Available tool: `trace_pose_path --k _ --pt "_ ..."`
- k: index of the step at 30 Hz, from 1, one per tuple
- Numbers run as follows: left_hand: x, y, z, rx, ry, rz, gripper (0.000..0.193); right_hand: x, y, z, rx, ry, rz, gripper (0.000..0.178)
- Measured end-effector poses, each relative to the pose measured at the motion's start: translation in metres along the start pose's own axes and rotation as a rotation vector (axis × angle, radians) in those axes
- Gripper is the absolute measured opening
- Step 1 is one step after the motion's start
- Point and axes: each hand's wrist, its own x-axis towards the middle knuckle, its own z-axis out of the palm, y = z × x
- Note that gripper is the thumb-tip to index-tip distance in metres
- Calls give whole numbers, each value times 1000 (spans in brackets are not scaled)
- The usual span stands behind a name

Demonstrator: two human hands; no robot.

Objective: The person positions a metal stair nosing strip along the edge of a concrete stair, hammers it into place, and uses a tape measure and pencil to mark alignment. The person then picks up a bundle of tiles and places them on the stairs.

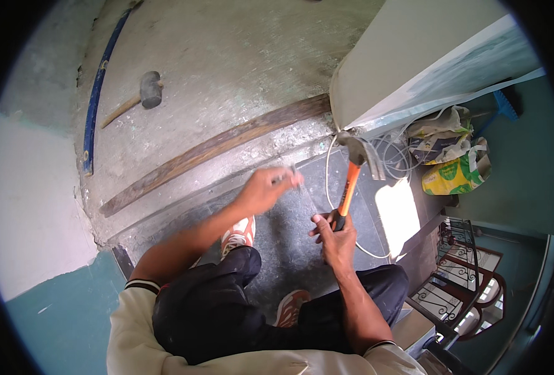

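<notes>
tiled floor [283, 253] below, hammer [350, 184] clamped at handle end in right hand [338, 240], head beyond, grip of left hand [266, 189] unclear

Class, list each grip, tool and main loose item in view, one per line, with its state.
Claw hammer: held, head end uppermost in view.
Right grip: closed around the claw hammer.
Left grip: blurred; whether it holds anything is unclear.
Rubber mallet: lying down, unheld.
Wooden strip: lying down, unheld.
Blue bar: lying down, unheld.
Cable: loosely looped, slack.
Yellow-green bag: standing, bulging.
</notes>
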Motion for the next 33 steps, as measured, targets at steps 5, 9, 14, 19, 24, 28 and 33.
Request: trace_pose_path --k 5,9,14,19,24,28,33 --pt "94 14 -56 134 397 305 37 6 1 -24 -72 113 -86 32" --pt "141 4 -69 282 439 317 35 7 -2 -32 -56 102 -100 29" --pt "171 -18 -62 312 439 315 33 10 -3 -36 -70 82 -145 26" --pt "175 -26 -56 358 424 370 31 13 -3 -31 -159 42 -220 24" --pt "174 -30 -56 306 432 466 25 21 -7 -23 -215 18 -213 28" --pt "176 -30 -54 302 428 481 19 28 -18 -17 -334 34 -286 30" --pt "180 -40 -56 417 440 650 13 48 -44 -6 -528 30 -417 31"
